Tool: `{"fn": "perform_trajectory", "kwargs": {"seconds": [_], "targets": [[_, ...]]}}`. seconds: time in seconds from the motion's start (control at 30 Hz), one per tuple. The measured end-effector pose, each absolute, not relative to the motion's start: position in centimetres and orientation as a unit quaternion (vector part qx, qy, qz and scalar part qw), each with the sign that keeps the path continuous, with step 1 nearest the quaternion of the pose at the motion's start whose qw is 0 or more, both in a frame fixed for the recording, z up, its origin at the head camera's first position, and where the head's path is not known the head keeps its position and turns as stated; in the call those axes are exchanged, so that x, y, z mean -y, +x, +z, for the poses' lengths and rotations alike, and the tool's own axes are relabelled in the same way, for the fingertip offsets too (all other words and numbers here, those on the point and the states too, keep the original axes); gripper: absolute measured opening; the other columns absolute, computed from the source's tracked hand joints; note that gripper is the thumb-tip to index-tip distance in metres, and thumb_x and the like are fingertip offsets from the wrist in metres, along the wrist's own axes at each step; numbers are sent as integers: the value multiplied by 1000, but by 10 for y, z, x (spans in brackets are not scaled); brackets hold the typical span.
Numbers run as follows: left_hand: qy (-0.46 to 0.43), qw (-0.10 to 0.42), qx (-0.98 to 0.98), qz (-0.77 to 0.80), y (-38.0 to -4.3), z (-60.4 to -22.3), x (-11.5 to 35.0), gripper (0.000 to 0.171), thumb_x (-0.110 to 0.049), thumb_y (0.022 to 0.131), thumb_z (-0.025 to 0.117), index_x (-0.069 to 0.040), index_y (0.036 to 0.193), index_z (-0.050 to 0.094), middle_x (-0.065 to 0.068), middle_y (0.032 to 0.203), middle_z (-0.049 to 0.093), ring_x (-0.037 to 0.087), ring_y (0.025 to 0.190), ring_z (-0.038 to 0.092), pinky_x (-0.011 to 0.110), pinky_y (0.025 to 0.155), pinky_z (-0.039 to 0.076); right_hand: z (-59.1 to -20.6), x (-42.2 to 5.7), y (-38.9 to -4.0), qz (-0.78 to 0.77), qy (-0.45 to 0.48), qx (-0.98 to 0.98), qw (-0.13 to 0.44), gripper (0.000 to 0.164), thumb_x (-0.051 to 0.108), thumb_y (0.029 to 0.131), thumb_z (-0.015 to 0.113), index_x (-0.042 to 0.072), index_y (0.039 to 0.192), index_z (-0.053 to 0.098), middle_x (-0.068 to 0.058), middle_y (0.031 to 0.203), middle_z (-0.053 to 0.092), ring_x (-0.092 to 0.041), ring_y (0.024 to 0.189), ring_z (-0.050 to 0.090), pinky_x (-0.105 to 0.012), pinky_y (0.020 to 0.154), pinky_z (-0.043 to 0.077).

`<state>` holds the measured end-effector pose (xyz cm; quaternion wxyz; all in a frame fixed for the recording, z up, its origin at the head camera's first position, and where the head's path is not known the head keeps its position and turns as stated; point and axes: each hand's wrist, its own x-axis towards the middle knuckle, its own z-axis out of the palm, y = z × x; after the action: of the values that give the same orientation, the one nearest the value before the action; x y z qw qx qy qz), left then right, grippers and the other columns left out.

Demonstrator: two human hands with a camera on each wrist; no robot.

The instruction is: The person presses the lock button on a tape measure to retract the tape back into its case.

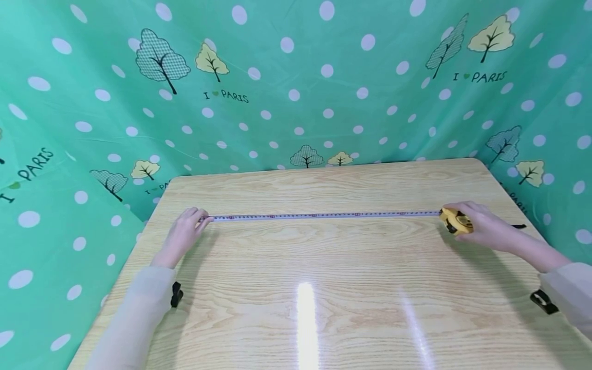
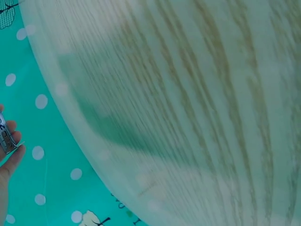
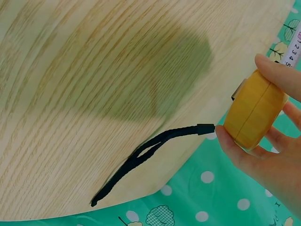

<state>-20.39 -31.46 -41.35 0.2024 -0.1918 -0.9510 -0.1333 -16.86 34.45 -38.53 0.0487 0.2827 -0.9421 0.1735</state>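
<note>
The left hand (image 1: 184,231) has a narrow grip: its thumb and fingers pinch one end of the tape (image 1: 314,215). The left wrist view shows just a bit of this hand, at its edge, with the shiny metal tip (image 2: 9,145) of the tape between the fingers and thumb.

The right hand (image 1: 485,225) has its grip round the yellow case (image 1: 455,221), with fingers on both sides of it. A black strap (image 3: 160,141) sticks out near the bottom of the case.

The tape runs in a straight line from the left hand to the case, across the far half of the worktop (image 1: 259,288). It is pale, with black numbers and some red marks. I cannot tell if it touches the wood. The two hands are well apart, and their shadows fall on the worktop.

The worktop is light brown wood with wavy lines. Near its front are a bright white shine and a thinner, softer one. Green cloth (image 1: 277,67) hangs behind it and at both sides, with white dots, little trees and "I PARIS" with a heart. The person has pale sleeves (image 1: 131,313). A small black thing (image 1: 176,294) shows by each wrist.
</note>
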Motion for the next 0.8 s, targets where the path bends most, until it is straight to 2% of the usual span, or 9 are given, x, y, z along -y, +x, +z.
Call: {"fn": "perform_trajectory", "kwargs": {"seconds": [0.4, 0.8], "targets": [[-212, 231, 939, -138, -203, -412, 307, 10, -9, 78, 66, -2, 80, 59, 9, 73, 54, 22, 66, 48, 35, 56, 43, -385, -340, -167, 183, 270, 945, 28, 69, -2, 59, 77, -5, 118, 42, -25, 102, 48, -36, 88, 50, -42, 64, 45], [-237, 243, 929, -145, -203, -413, 304, 8, -6, 78, 65, -2, 80, 59, 9, 72, 55, 21, 65, 48, 33, 54, 42, -387, -338, -169, 185, 275, 943, 36, 71, -2, 58, 78, -6, 119, 43, -24, 102, 49, -36, 88, 50, -42, 63, 46]]}}
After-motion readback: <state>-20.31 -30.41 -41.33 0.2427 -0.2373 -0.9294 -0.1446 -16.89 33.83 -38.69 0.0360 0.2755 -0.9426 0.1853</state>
